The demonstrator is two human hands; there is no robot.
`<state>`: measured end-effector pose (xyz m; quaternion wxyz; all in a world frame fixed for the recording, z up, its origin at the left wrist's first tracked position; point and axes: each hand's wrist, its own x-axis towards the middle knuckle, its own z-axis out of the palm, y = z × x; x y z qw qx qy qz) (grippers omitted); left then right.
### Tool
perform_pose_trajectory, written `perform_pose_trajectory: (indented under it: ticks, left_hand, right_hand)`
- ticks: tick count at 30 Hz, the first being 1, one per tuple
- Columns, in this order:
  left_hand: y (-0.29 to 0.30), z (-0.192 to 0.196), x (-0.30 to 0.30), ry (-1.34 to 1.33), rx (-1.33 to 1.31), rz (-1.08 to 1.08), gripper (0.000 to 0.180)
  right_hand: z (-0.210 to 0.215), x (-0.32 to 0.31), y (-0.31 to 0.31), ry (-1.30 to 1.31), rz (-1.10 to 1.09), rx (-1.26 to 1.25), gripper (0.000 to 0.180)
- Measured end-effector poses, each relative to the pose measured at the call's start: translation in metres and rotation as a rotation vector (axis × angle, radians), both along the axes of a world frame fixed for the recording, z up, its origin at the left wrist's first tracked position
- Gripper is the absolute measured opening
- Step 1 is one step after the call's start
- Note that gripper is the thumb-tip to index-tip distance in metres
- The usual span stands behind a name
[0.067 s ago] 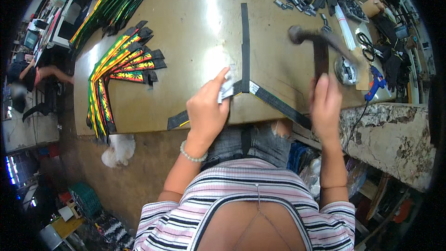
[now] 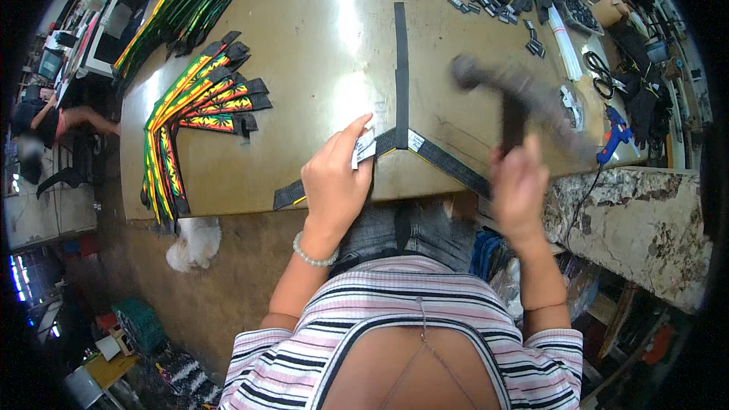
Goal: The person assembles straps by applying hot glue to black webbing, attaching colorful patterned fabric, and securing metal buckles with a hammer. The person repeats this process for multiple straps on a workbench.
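A hammer [image 2: 514, 118] is in my right hand [image 2: 521, 191], its fingers wrapped round the handle; the head is smeared by motion above the table. My left hand [image 2: 338, 178] rests near the table's front edge, closed on a white printed label [image 2: 364, 149] by thumb and index finger. That label lies over a black webbing strap [image 2: 448, 167], which spreads to both sides in an inverted V. Another small white label [image 2: 415, 141] sits on the strap near its peak. A straight black strip [image 2: 401, 76] runs away from this peak. The left hand covers part of the strap.
Patterned green, yellow and red straps [image 2: 163, 133] lie fanned at left, with a larger bundle [image 2: 190, 11] behind. Small buckles [image 2: 474, 0], a tape roll [image 2: 566, 110], scissors [image 2: 604, 76] and a blue glue gun [image 2: 613, 137] lie at right. A person's arm [image 2: 89, 119] shows far left.
My right hand and the hammer have moved slightly left, the hand also a little down. My left hand has barely shifted, still on the label.
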<state>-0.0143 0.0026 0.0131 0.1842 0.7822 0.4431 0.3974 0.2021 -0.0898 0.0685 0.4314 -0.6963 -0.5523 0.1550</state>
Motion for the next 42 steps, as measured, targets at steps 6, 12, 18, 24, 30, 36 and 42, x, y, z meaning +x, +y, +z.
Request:
perform_pose_trajectory:
  ticks: [6, 12, 18, 24, 30, 36, 42]
  left_hand:
    - [-0.012, -0.015, -0.008, 0.147, -0.131, -0.037, 0.031]
    - [-0.009, -0.008, -0.009, 0.217, -0.195, -0.036, 0.029]
    - [-0.013, 0.008, 0.016, 0.168, -0.143, 0.024, 0.025]
    - [-0.014, 0.009, 0.044, 0.351, -0.212, 0.065, 0.059]
    - [-0.014, -0.007, 0.042, 0.313, -0.271, 0.097, 0.034]
    - [-0.016, 0.011, 0.022, 0.351, -0.054, -0.046, 0.031]
    - [-0.009, 0.015, 0.003, 0.464, -0.103, -0.125, 0.038]
  right_hand:
    - [-0.022, -0.022, -0.01, -0.186, 0.036, -0.247, 0.03]
    - [-0.018, -0.029, -0.014, -0.166, 0.139, -0.489, 0.039]
    - [-0.05, 0.038, 0.021, -0.534, -0.17, -0.115, 0.04]
    - [0.037, 0.011, 0.019, -0.24, 0.319, 0.506, 0.016]
    - [0.127, -0.078, -0.019, 0.214, 0.343, 0.869, 0.026]
    - [0.14, -0.003, 0.039, 0.144, 1.192, 1.037, 0.026]
    - [0.125, 0.021, 0.058, 0.172, 1.201, 0.962, 0.022]
